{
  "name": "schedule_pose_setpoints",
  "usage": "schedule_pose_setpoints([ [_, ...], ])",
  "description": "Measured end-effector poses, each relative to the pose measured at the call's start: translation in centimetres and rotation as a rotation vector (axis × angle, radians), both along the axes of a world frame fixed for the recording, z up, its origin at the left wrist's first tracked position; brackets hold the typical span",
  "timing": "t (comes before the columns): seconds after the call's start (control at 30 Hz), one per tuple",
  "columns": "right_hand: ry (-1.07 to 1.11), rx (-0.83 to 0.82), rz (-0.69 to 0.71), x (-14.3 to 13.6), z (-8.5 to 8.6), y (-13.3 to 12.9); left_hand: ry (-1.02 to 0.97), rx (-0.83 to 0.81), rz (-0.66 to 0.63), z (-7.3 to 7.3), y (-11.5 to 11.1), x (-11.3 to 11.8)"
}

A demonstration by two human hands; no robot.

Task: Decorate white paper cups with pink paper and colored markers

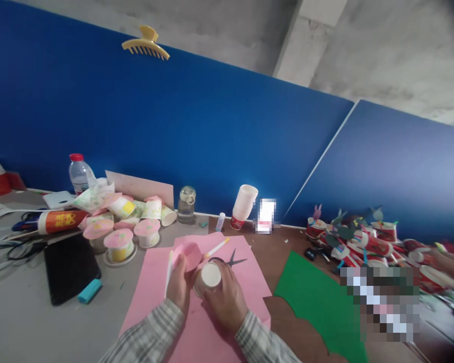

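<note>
Over pink paper sheets (151,302), my right hand (229,300) is wrapped round a paper cup (211,275), its pale round end facing up. Just left of it, my left hand (178,282) pinches a pink paper disc (191,254) close to the cup. Whether disc and cup touch is unclear. Dark scissors (234,260) lie open on the paper behind my right hand. A white and yellow pen (217,247) rests behind the disc, and another pale stick (169,272) lies left of my left hand.
Cups with pink discs (119,244), a black tablet (70,267) and a glass jar (186,205) stand left. Behind are a glue stick (220,222) and stacked cups (244,204). Right are green paper (314,297), red cup figures (374,244) and another person's hand (448,264).
</note>
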State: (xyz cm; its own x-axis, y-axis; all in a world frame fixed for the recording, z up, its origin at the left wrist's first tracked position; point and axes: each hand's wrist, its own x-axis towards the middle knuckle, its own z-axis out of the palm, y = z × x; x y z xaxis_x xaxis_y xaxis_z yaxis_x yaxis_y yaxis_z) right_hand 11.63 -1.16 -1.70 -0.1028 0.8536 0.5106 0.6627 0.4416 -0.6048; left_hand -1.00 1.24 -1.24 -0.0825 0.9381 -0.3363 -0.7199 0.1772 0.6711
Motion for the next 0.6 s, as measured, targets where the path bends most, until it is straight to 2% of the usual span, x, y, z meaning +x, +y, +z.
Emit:
schedule_pose_setpoints([
  [0.1,0.075,-0.042,0.039,0.3,-0.5,0.1,0.014,0.041,-0.055,-0.3,0.0,0.2],
  [0.17,0.135,-0.067,0.089,1.1,-0.1,0.2,0.042,0.078,-0.063,-0.6,0.0,0.3],
  [0.33,0.317,-0.071,0.097,2.8,3.3,1.3,0.274,0.156,0.083,-0.5,-0.2,0.0],
  [0.47,0.211,-0.038,0.19,1.4,5.6,2.7,0.388,0.178,0.117,0.7,-0.6,-0.2],
  [0.6,0.095,0.054,0.177,-0.6,5.4,3.6,0.377,0.198,0.103,1.5,-0.9,-0.1],
])
